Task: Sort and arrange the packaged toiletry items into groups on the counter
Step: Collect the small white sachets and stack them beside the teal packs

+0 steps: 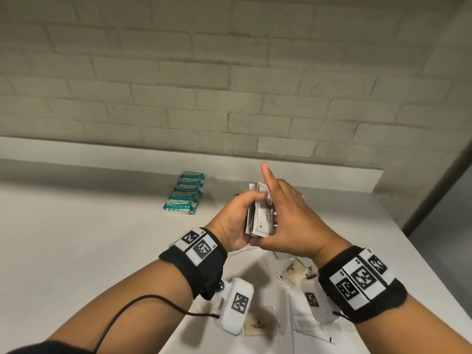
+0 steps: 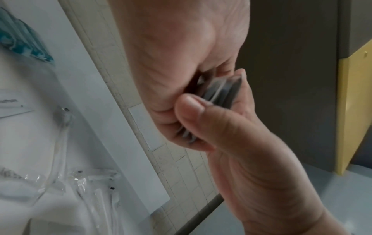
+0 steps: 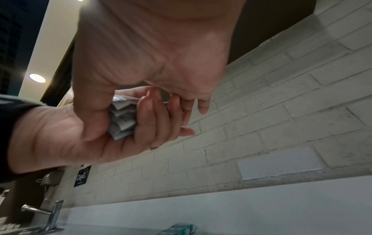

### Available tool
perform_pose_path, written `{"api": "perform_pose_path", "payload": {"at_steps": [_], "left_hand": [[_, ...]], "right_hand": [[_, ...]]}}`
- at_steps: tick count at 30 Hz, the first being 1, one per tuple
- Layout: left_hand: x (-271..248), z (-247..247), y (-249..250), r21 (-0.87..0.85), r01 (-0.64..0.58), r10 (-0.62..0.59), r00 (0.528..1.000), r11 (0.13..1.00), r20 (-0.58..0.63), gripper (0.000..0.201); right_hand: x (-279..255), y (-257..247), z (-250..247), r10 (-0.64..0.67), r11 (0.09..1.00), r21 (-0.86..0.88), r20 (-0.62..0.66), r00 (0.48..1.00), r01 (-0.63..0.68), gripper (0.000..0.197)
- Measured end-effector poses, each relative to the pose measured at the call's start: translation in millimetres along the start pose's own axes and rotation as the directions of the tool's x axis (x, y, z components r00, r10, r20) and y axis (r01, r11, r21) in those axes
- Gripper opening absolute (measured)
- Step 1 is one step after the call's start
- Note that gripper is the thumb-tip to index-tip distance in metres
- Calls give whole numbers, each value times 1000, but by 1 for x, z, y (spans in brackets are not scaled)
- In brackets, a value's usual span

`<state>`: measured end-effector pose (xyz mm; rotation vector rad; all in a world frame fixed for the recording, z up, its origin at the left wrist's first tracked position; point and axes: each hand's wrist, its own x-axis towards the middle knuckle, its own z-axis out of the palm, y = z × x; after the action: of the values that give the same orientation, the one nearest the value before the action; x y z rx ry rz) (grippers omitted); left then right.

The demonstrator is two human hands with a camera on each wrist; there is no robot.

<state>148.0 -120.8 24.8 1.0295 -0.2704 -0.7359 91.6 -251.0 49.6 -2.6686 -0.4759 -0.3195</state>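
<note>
My left hand [image 1: 235, 221] grips a stack of white sachets [image 1: 260, 213] upright above the white counter [image 1: 76, 238]. My right hand [image 1: 288, 213] closes on the same stack from the right, thumb at its near end and index finger pointing up. In the right wrist view the right thumb [image 3: 88, 117] presses the sachets [image 3: 122, 120] against the left fingers [image 3: 153, 120]. From the left wrist, only the stack's edges [image 2: 221, 90] show between the two hands. A row of teal wipe packs [image 1: 185, 192] lies at the back of the counter.
Loose packets lie on the counter under my wrists: a comb in a sleeve [image 1: 311, 328], a clear packet with a cream item [image 1: 293, 272], a beige sachet [image 1: 258, 328]. The brick wall [image 1: 229, 85] backs the counter. The counter's edge [image 1: 413, 241] runs on the right. A faucet [image 3: 40, 213] stands far left.
</note>
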Motion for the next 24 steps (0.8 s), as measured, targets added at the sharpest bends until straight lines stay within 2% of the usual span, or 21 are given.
{"api": "perform_pose_path", "payload": {"at_steps": [3, 6, 9, 10, 12, 14, 17, 19, 21, 24], "left_hand": [[-5, -1, -1, 48, 16, -15, 1000, 999, -18, 19], [-8, 3, -3, 117, 64, -59, 997, 991, -48, 7], [-8, 7, -5, 166, 64, -53, 996, 984, -74, 22], [-7, 6, -6, 144, 51, -39, 995, 988, -87, 23], [-5, 6, -6, 45, -6, 13, 988, 999, -157, 20], [0, 1, -5, -48, -109, 94, 962, 993, -256, 27], [5, -4, 0, -71, -209, 175, 928, 975, -328, 31], [9, -6, 1, -57, -234, 203, 921, 971, -334, 30], [13, -8, 2, -54, -247, 217, 921, 968, -324, 30], [19, -21, 1, -78, -259, 220, 918, 963, -328, 32]], "right_hand": [[-3, -1, 0, -26, 999, -42, 39, 999, 28, 139], [-5, 1, 7, -92, 989, -121, -11, 996, 90, 131], [-6, 2, 12, -76, 990, -124, -22, 997, 73, 134], [-5, 3, 12, -30, 997, -74, 15, 999, 31, 138], [-4, 5, 11, 104, 980, 157, 111, 988, -121, 144], [0, 11, 12, 216, 872, 411, 161, 963, -265, 127], [9, 19, 19, 370, 621, 652, 246, 896, -435, 75], [17, 19, 26, 344, 446, 751, 358, 868, -487, 49], [26, 15, 31, 321, 323, 803, 405, 856, -501, 31], [40, 18, 39, 328, 152, 852, 435, 838, -501, 17]]}}
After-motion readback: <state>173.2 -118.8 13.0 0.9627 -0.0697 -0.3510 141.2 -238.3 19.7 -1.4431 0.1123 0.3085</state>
